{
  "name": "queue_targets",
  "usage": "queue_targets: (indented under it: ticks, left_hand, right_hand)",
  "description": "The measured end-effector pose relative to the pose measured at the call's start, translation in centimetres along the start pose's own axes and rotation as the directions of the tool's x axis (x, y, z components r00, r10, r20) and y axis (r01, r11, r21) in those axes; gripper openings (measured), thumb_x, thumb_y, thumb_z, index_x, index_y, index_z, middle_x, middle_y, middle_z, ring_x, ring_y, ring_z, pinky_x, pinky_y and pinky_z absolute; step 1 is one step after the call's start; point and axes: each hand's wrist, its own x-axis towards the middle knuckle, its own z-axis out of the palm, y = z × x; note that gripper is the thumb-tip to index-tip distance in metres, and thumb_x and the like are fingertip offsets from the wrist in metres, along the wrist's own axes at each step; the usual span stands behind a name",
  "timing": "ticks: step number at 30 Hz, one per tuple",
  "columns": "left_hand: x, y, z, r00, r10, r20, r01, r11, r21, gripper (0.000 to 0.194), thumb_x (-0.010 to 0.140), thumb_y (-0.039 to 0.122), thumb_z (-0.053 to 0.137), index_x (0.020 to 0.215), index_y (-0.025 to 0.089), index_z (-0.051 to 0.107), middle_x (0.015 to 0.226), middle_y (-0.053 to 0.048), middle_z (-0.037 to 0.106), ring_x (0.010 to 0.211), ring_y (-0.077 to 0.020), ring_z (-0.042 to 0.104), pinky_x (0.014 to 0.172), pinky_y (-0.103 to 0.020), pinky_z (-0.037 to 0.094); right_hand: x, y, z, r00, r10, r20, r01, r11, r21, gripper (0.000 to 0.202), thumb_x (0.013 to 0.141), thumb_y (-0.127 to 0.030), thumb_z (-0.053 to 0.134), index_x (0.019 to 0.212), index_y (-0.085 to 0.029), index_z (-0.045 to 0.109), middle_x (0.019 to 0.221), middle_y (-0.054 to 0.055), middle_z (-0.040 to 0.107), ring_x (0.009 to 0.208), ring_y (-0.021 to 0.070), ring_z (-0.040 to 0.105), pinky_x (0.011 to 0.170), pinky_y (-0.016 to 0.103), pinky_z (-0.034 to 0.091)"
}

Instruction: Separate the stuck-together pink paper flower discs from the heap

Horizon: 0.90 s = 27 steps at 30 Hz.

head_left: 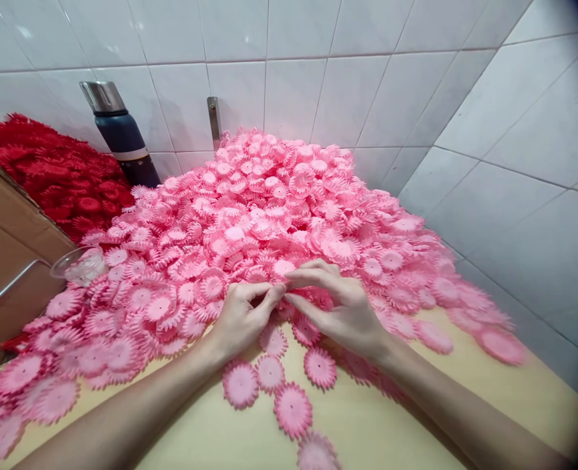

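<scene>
My left hand is closed, with thumb and forefinger pinched together. Whatever is between them is too small or hidden to name. My right hand meets it from the other side, its thumb and forefinger curled in at the left fingertips; I cannot make out what they grip. Right behind both hands rises a large heap of pink scalloped flower-petal discs. Below the hands, several loose discs lie flat on the pale yellow tabletop, among them a darker-edged pink disc.
A dark blue bottle with a metal cap stands behind the heap at left, beside a pile of red discs. A cardboard box and a clear plastic dish are at left. Tiled walls close off the back and right.
</scene>
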Motion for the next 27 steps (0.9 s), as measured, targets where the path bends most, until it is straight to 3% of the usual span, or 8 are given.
queue_targets:
  ticks: [3,7,12,15,18,21,23,27]
  left_hand:
    - [0.0,0.0,0.0,1.0,0.008,0.015,-0.008,0.998,0.055,0.045,0.091,0.043,0.051,0.056,0.016,0.044,0.052,0.005,0.036,0.05,-0.0083,0.032,0.05,-0.024,0.025]
    - [-0.1,0.0,0.0,1.0,0.007,0.012,-0.008,0.993,0.121,0.043,0.085,0.043,0.062,0.057,0.014,0.048,0.052,0.006,0.038,0.051,-0.0074,0.034,0.05,-0.023,0.025]
    - [0.0,0.3,0.1,0.999,0.049,-0.014,-0.047,0.993,0.113,0.037,0.087,0.038,0.061,0.06,0.013,0.056,0.052,0.005,0.046,0.05,-0.0075,0.039,0.051,-0.021,0.03]
    - [0.0,0.2,0.0,0.997,0.077,-0.026,-0.074,0.992,0.099,0.034,0.087,0.035,0.062,0.061,0.014,0.059,0.052,0.005,0.048,0.049,-0.0076,0.04,0.051,-0.021,0.031]
    - [-0.1,0.2,0.0,0.996,0.086,-0.005,-0.085,0.991,0.106,0.036,0.086,0.034,0.063,0.057,0.014,0.057,0.049,0.005,0.046,0.046,-0.0068,0.037,0.049,-0.021,0.029]
    - [0.0,0.1,0.0,0.997,0.07,-0.016,-0.068,0.992,0.105,0.038,0.087,0.033,0.062,0.054,0.014,0.055,0.048,0.004,0.046,0.047,-0.0073,0.039,0.049,-0.022,0.031]
    - [0.0,0.1,0.0,0.999,0.035,-0.035,-0.034,0.998,0.045,0.028,0.088,0.031,0.06,0.066,0.014,0.063,0.059,0.001,0.058,0.054,-0.01,0.05,0.054,-0.022,0.038]
    - [0.2,-0.1,0.1,0.997,-0.07,-0.03,0.063,0.978,-0.2,0.016,0.089,0.032,0.058,0.091,0.016,0.063,0.077,-0.004,0.068,0.069,-0.0156,0.065,0.063,-0.026,0.051]
  right_hand:
    - [0.0,0.0,-0.1,1.0,-0.03,-0.005,0.029,0.995,-0.094,0.027,0.083,-0.01,0.064,0.105,-0.025,0.065,0.086,0.003,0.069,0.083,0.0224,0.065,0.074,0.045,0.052]
    - [-0.2,-0.2,-0.1,0.998,0.068,-0.004,-0.069,0.995,-0.072,0.02,0.083,-0.007,0.061,0.096,-0.022,0.062,0.085,0.004,0.065,0.083,0.0213,0.062,0.073,0.043,0.052]
    - [-0.7,-0.7,0.9,0.959,0.279,-0.048,-0.272,0.954,0.125,0.009,0.087,-0.014,0.06,0.091,-0.022,0.058,0.09,0.004,0.06,0.085,0.0195,0.062,0.077,0.041,0.054]
    - [-0.7,-0.7,1.1,0.943,0.326,-0.068,-0.299,0.918,0.261,0.007,0.088,-0.017,0.061,0.088,-0.023,0.056,0.09,0.003,0.062,0.085,0.0184,0.063,0.077,0.038,0.055]
    - [0.2,0.1,-0.1,0.912,0.335,-0.235,-0.253,0.913,0.319,0.009,0.085,-0.017,0.064,0.08,-0.022,0.058,0.09,0.003,0.065,0.085,0.0176,0.065,0.08,0.037,0.056]
    - [1.4,1.8,-2.3,0.737,0.314,-0.599,-0.231,0.949,0.214,0.009,0.079,-0.02,0.072,0.08,-0.022,0.063,0.086,0.002,0.068,0.085,0.0185,0.068,0.083,0.038,0.055]
    - [1.9,2.8,-3.4,0.661,0.286,-0.693,-0.282,0.951,0.124,0.011,0.078,-0.02,0.072,0.089,-0.022,0.068,0.092,0.004,0.071,0.091,0.0212,0.069,0.086,0.04,0.054]
    - [1.9,3.2,-3.4,0.71,0.242,-0.661,-0.312,0.95,0.013,0.019,0.082,-0.023,0.069,0.101,-0.024,0.071,0.111,0.007,0.071,0.109,0.0251,0.065,0.092,0.043,0.053]
